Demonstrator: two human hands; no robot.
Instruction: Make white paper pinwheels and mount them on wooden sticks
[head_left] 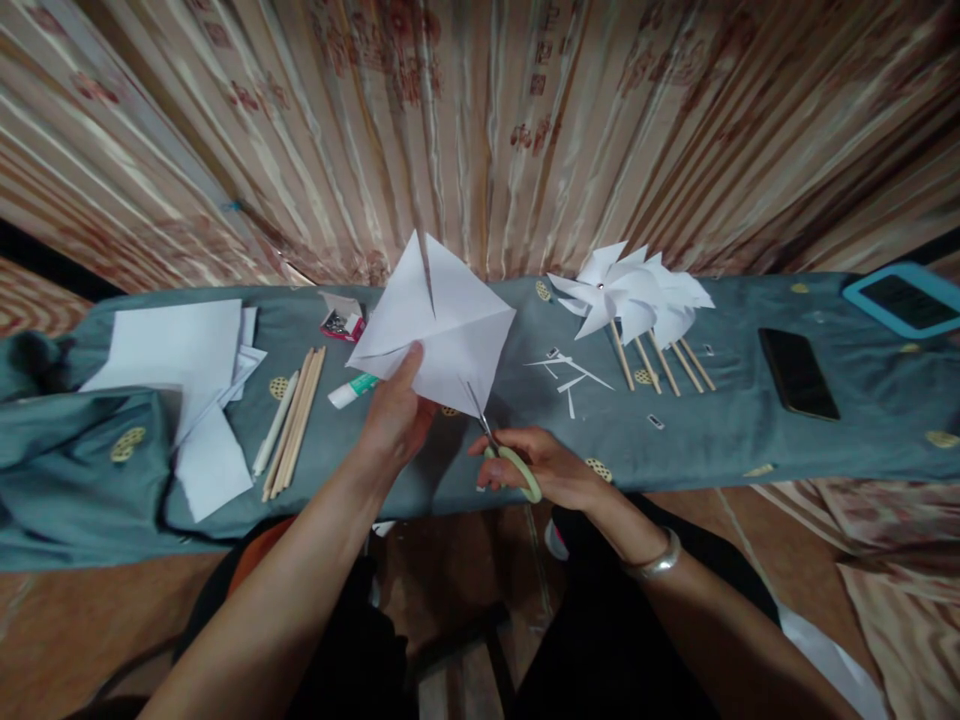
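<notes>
Small box (342, 320) left of paper square (439, 320), tiny metal bits inside. Left hand (394, 418) pinches square's lower edge; right hand (546, 468) grips scissors (486, 430), blades at square's bottom corner.

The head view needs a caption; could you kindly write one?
Left hand holds white paper; right hand cuts it with scissors.

Centre: my left hand (394, 420) holds the white creased paper square (442, 320) over the teal cloth-covered table (720, 440). Just right of it is my right hand (540, 468), with the green-handled scissors (495, 445) at the square's near corner. Left: thin wooden sticks (294, 422), beyond them the white paper stack (180, 345). Right: white paper pinwheels (634, 295), black phone (797, 373), blue-cased tablet (904, 298) outermost.
</notes>
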